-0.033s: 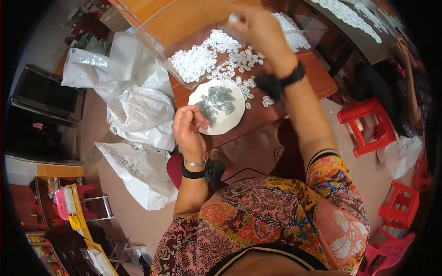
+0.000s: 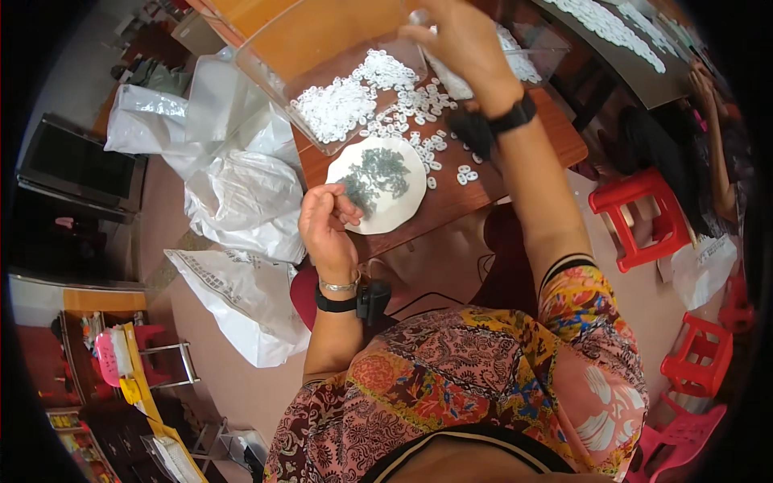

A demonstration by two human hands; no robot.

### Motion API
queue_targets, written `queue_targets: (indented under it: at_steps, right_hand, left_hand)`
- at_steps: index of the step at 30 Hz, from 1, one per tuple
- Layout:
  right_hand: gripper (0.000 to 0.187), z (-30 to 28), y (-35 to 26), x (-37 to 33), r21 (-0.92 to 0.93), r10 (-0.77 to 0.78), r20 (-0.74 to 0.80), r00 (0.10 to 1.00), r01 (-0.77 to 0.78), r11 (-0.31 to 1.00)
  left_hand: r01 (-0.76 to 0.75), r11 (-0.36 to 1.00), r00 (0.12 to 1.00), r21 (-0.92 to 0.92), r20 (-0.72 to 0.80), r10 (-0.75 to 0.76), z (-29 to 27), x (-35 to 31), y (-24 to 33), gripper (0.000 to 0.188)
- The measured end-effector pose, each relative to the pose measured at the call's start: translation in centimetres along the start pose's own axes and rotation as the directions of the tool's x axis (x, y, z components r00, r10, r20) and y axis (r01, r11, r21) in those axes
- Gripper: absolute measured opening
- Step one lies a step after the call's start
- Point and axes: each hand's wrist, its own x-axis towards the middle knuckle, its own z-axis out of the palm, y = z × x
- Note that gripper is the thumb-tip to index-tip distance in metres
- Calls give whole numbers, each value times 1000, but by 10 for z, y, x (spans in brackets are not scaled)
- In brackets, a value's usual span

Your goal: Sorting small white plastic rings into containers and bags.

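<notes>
My left hand [image 2: 325, 233] is closed, fingers curled in a pinch at the near left rim of a white plate [image 2: 409, 205]. What its fingertips hold, if anything, is too small to make out. On the plate lies a loose heap of tiny grey-green pieces [image 2: 377, 179]. My right hand [image 2: 465, 47] is raised over the far side of the table, with a small whitish piece [image 2: 418, 18] at its fingertips, slightly blurred. Below it are scattered small white oval pieces [image 2: 415, 105] with holes, and a denser pile of them [image 2: 334, 109] lies farther left.
A clear plastic bin [image 2: 302, 133] stands tilted around the piles on the brown wooden table [image 2: 555, 133]. White sacks [image 2: 241, 201] lie on the left floor. At right are red stools [image 2: 644, 217] and another person's arm [image 2: 713, 105] by a dark table [image 2: 620, 56] with more white pieces.
My right hand has risen slightly, away from me. My left hand keeps its pinch beside the plate.
</notes>
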Motion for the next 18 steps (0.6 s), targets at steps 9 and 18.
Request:
queue_targets:
  at_steps: [9,18]
  right_hand:
    - [18,52,20,-67,247,23,483,875,-162,955]
    - [14,130,32,-107,-164,154,721,676,-49,985]
  left_hand:
    - [42,997,999,67,-9,-42,-12,1,-3,22]
    - [54,997,998,55,16,-55,-17,-2,-5,22]
